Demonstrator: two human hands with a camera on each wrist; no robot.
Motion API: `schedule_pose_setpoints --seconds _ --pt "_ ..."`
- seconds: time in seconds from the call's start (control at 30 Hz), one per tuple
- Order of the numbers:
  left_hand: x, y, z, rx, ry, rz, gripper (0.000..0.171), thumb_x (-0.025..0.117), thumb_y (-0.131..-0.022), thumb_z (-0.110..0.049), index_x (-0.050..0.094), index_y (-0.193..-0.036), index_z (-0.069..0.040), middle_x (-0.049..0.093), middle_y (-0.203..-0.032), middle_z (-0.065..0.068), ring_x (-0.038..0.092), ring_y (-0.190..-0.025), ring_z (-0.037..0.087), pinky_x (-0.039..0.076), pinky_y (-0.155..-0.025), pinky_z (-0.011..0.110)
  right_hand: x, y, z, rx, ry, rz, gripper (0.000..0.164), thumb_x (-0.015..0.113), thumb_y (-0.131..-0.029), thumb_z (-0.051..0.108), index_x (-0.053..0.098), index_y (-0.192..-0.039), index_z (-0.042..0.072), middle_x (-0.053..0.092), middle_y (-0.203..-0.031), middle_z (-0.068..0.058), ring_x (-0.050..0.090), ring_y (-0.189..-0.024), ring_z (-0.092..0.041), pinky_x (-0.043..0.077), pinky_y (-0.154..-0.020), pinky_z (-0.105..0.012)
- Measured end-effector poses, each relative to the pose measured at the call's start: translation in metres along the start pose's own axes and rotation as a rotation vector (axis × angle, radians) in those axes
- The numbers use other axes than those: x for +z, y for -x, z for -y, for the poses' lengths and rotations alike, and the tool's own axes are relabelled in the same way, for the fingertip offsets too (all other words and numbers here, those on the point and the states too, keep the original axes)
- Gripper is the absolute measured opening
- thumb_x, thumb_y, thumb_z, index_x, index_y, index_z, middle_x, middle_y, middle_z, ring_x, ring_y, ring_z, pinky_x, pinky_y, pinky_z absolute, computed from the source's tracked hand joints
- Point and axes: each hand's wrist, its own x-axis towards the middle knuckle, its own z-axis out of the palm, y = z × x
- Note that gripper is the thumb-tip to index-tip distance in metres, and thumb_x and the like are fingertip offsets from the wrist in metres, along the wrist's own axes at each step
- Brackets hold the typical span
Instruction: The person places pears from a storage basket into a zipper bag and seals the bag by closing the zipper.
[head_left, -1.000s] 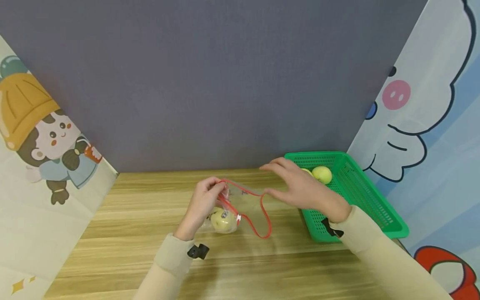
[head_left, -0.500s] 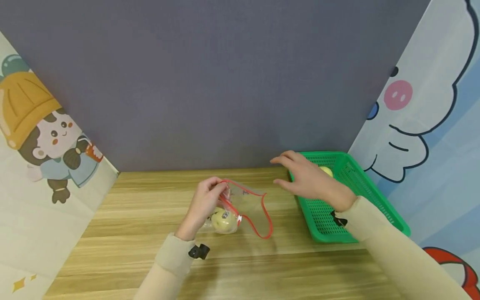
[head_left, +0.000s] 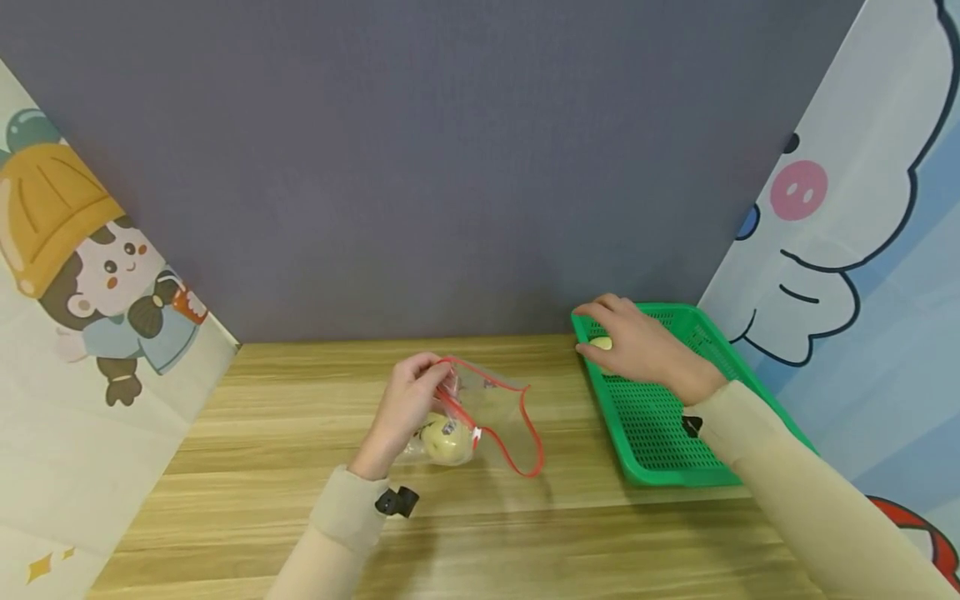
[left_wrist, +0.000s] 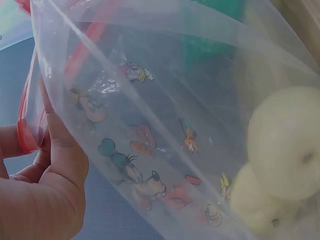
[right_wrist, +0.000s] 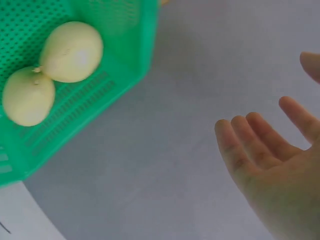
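Note:
In the head view my left hand (head_left: 405, 402) pinches the edge of a clear zip bag (head_left: 459, 410) between thumb and fingers. The bag has a red zip strip and its mouth gapes to the right. Cartoon prints cover its film in the left wrist view, where two pale yellow round fruits (left_wrist: 285, 145) lie inside. My right hand (head_left: 641, 343) hovers over the green basket (head_left: 678, 477), fingers spread and holding nothing. A pale yellow fruit (head_left: 602, 344) shows between its thumb and fingers. The right wrist view shows two such fruits (right_wrist: 72, 51) together in the basket, apart from the fingers.
The bag and basket stand on a wood-grain table (head_left: 300, 467). A grey panel (head_left: 450, 167) rises right behind it. Cartoon-printed walls (head_left: 847, 192) close in both sides, the right one close to the basket.
My right hand has moved right, from beside the bag's mouth to over the basket's left part. My left hand and the bag have hardly moved.

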Motion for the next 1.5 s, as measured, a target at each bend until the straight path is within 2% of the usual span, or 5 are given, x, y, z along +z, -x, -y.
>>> schedule_pose_setpoints --seconds 0.13,0.4,0.73,1.2,1.5 --pt "-0.002 0.000 -0.001 0.001 0.002 -0.005 0.024 0.051 -0.105 -0.009 0.062 -0.098 0.012 0.063 -0.089 0.028 0.064 -0.063 0.021 0.061 -0.055 0.033 0.005 -0.002 -0.012 0.029 -0.014 0.022 0.052 0.064 -0.101 0.033 0.051 -0.144 0.007 0.049 -0.141 -0.018 0.044 -0.131 -0.040 0.047 -0.099 -0.062" --pt "-0.005 0.000 -0.001 0.004 0.001 0.000 0.027 0.052 -0.105 -0.011 0.060 -0.097 0.013 0.063 -0.084 0.019 0.065 -0.063 0.022 0.061 -0.056 0.035 0.014 -0.006 -0.035 0.100 -0.033 0.037 0.056 0.064 -0.101 0.033 0.048 -0.147 0.006 0.044 -0.145 -0.022 0.041 -0.135 -0.044 0.045 -0.099 -0.064" --pt "-0.008 -0.001 0.001 -0.013 0.002 -0.039 0.025 0.052 -0.104 -0.009 0.061 -0.095 0.012 0.063 -0.079 0.014 0.063 -0.060 0.019 0.061 -0.055 0.035 0.024 -0.008 -0.063 0.155 -0.099 0.049 0.061 0.060 -0.102 0.040 0.045 -0.149 0.004 0.036 -0.149 -0.028 0.037 -0.136 -0.049 0.041 -0.101 -0.069" --pt "-0.017 -0.005 0.002 -0.040 0.025 -0.048 0.026 0.050 -0.106 -0.012 0.061 -0.096 0.010 0.064 -0.079 0.013 0.063 -0.058 0.021 0.062 -0.058 0.040 0.037 -0.011 -0.071 0.181 -0.128 0.070 0.060 0.059 -0.103 0.039 0.043 -0.150 0.003 0.036 -0.150 -0.030 0.036 -0.136 -0.051 0.039 -0.103 -0.070" --pt "-0.023 -0.009 0.005 -0.079 0.055 -0.075 0.026 0.050 -0.105 -0.012 0.061 -0.099 0.011 0.063 -0.082 0.011 0.063 -0.060 0.019 0.061 -0.058 0.035 0.045 -0.011 -0.078 0.212 -0.134 0.108 0.063 0.057 -0.103 0.039 0.041 -0.150 0.001 0.032 -0.153 -0.034 0.031 -0.139 -0.056 0.035 -0.105 -0.072"
